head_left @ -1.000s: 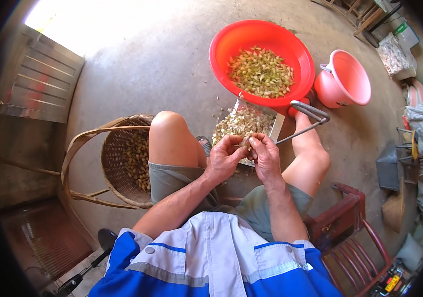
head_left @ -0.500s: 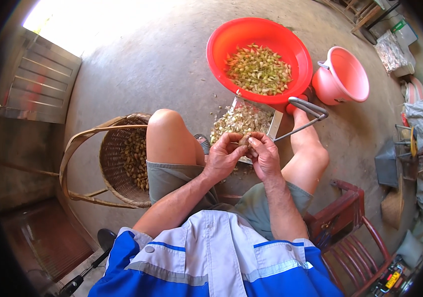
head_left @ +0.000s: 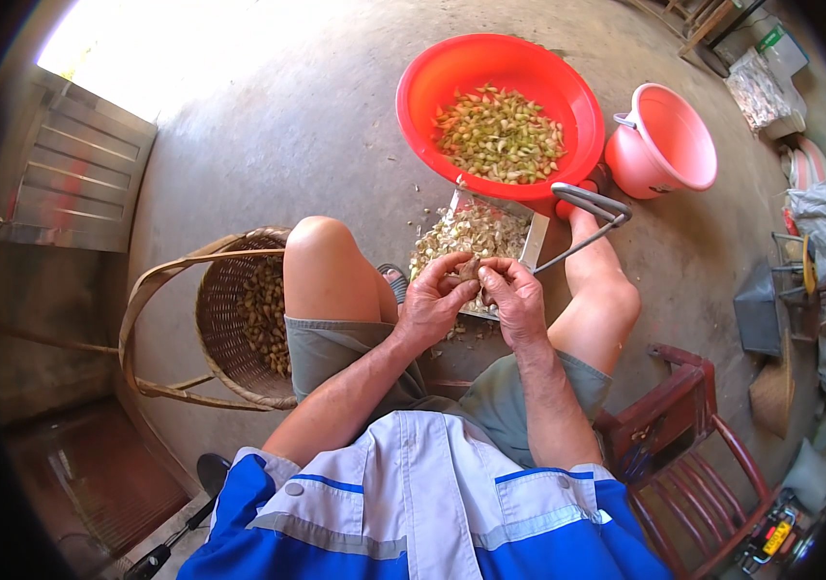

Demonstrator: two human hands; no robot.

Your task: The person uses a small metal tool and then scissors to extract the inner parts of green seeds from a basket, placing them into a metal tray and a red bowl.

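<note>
- The person's left hand (head_left: pixel 429 302) and right hand (head_left: pixel 519 304) meet near the middle of the frame, between the bare knees.
- A small brownish piece (head_left: pixel 470 269) lies between the two hands, at the fingertips; the fingers partly cover it, so its full shape cannot be told.
- The left hand is curled, thumb and forefinger closed in a pinch on the piece from its left side.
- The right hand is likewise bent inward, its thumb and fingers drawn together at the piece's right side; whether anything else sits inside either palm cannot be told.
- Just beyond and below the hands, a pale-edged tray (head_left: pixel 536 240) bears a heap of pale, flaky scraps (head_left: pixel 471 232), and a bent grey metal handle (head_left: pixel 592 200) rises at its right.
- At the upper centre, a red basin (head_left: pixel 425 92) holds many greenish-yellow bulbs (head_left: pixel 500 135), with a pink bucket (head_left: pixel 633 162) just beside it on the right.
- At the left, near the knee, a woven basket (head_left: pixel 215 314) with a looped handle contains brownish bulbs (head_left: pixel 263 314).
- A reddish-brown wooden chair (head_left: pixel 666 391) stands at the lower right.
</note>
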